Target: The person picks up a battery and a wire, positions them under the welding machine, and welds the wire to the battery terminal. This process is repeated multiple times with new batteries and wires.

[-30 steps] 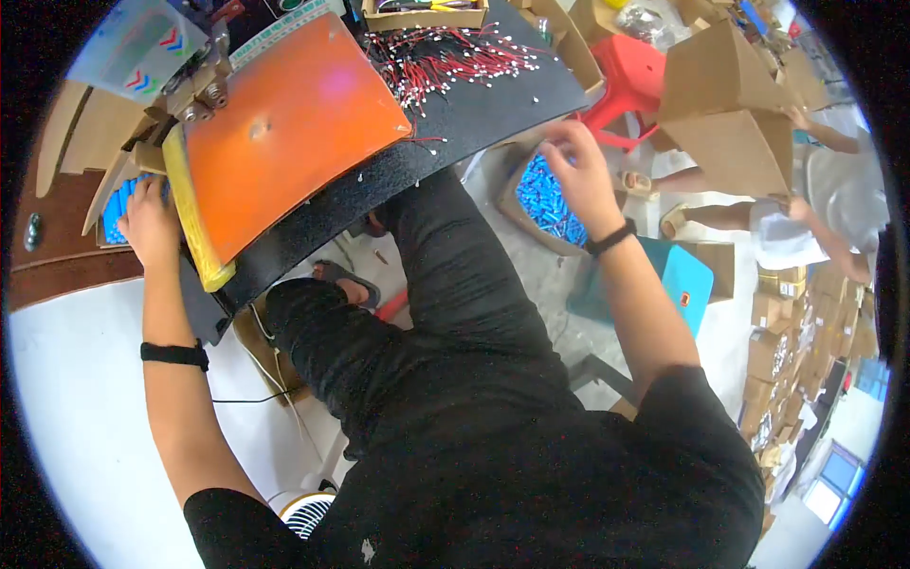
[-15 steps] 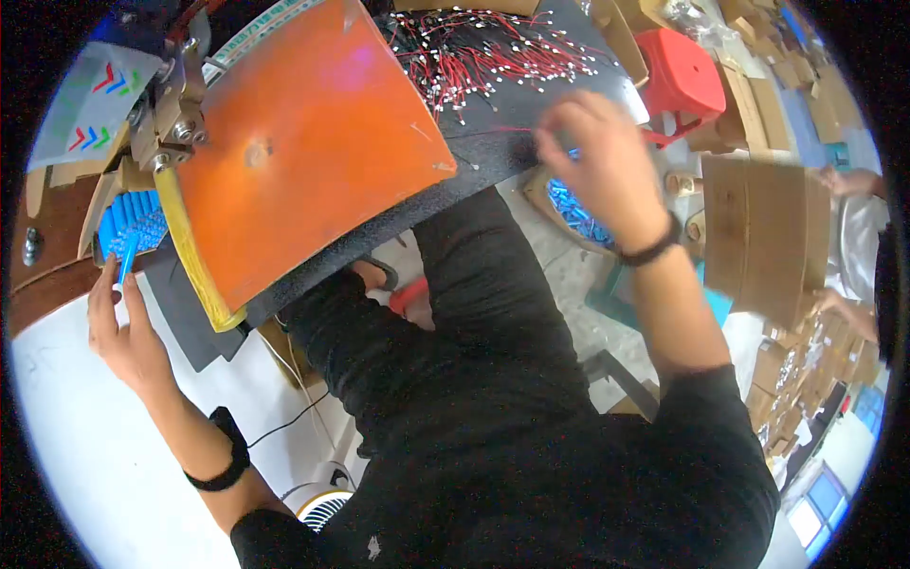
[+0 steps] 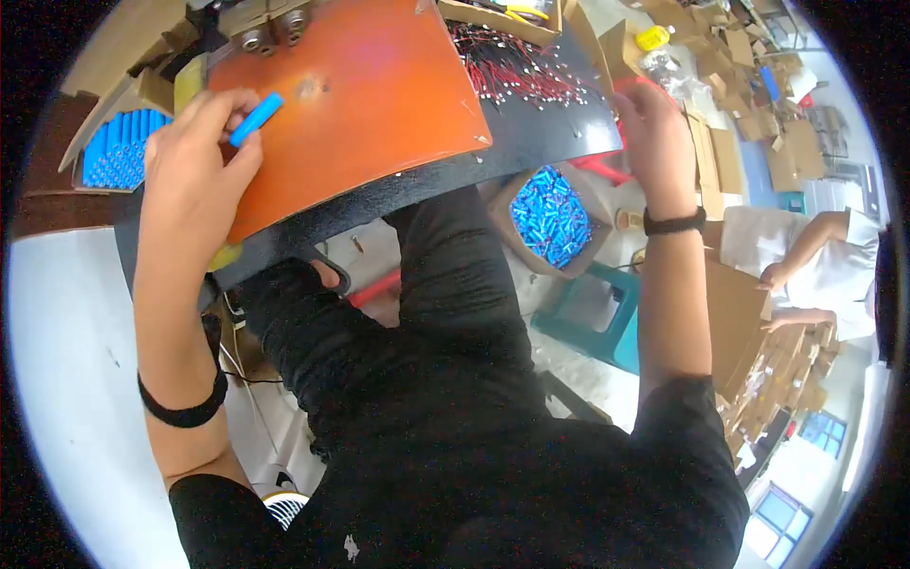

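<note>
My left hand (image 3: 194, 156) pinches a blue cylindrical battery cell (image 3: 256, 119) between thumb and fingers, above the left part of an orange sheet (image 3: 370, 114). The cell is tilted, its far end pointing up and right. Over the right end of the black table (image 3: 417, 185), my right hand (image 3: 659, 147) is raised with its fingers curled together. Whatever it holds, if anything, is too small to make out. A spread of red and black wires with white connectors (image 3: 526, 71) lies on the table to the left of that hand.
An open box of upright blue cells (image 3: 123, 156) stands at far left. Below the table's right end sits a carton of loose blue cells (image 3: 555, 218), beside a teal stool (image 3: 592, 318). Metal clamp parts (image 3: 270, 33) stand behind the sheet. Another person (image 3: 806, 261) handles a cardboard box at right.
My left hand has brought the blue cell from beside the box rightward over the orange sheet. My right hand has moved away from the wires to the right. The view has shifted.
</note>
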Demonstrator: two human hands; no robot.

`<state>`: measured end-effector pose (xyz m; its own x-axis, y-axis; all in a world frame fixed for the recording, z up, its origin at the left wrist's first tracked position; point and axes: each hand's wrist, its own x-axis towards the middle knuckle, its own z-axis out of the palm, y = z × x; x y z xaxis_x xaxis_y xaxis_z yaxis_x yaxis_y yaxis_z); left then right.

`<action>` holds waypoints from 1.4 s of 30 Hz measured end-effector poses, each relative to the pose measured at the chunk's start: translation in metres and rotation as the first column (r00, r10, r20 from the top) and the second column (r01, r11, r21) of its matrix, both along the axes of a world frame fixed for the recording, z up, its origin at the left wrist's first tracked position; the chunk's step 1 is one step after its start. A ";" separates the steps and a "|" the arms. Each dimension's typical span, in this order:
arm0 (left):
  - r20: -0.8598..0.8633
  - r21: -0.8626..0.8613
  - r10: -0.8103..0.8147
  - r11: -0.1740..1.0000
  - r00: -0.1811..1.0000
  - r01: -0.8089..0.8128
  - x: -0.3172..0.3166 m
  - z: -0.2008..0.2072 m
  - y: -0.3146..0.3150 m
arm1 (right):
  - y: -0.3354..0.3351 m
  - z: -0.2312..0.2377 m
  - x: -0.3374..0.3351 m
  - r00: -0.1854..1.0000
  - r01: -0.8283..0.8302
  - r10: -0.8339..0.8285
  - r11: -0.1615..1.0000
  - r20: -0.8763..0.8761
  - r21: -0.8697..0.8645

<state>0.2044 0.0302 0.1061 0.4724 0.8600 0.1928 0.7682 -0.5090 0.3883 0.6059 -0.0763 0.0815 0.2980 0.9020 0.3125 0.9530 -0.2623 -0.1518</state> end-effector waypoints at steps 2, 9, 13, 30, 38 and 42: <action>0.166 0.115 -0.056 0.993 0.984 0.037 0.000 -0.011 0.003 | 0.007 0.004 -0.014 0.999 0.009 -0.008 1.000 0.053 -0.026; 0.320 0.167 -0.028 0.986 0.947 -0.027 -0.005 -0.026 0.002 | 0.013 0.079 -0.042 0.981 -0.194 0.193 0.981 0.014 0.024; 0.398 0.105 0.014 0.993 0.917 -0.061 0.002 -0.021 -0.003 | 0.009 0.092 -0.055 0.900 -0.211 0.252 0.966 -0.356 0.150; 0.477 -0.128 0.168 0.984 0.862 -0.121 0.036 -0.029 -0.001 | 0.025 0.002 -0.150 0.274 -0.138 0.432 0.902 -0.859 0.409; 0.435 -0.099 0.203 0.979 0.878 -0.177 0.040 -0.030 -0.001 | 0.031 -0.004 -0.155 0.241 -0.065 0.436 0.899 -0.867 0.434; 0.344 -0.157 0.285 0.957 0.895 -0.244 0.043 -0.023 -0.002 | 0.030 -0.002 -0.154 0.291 -0.070 0.399 0.915 -0.869 0.397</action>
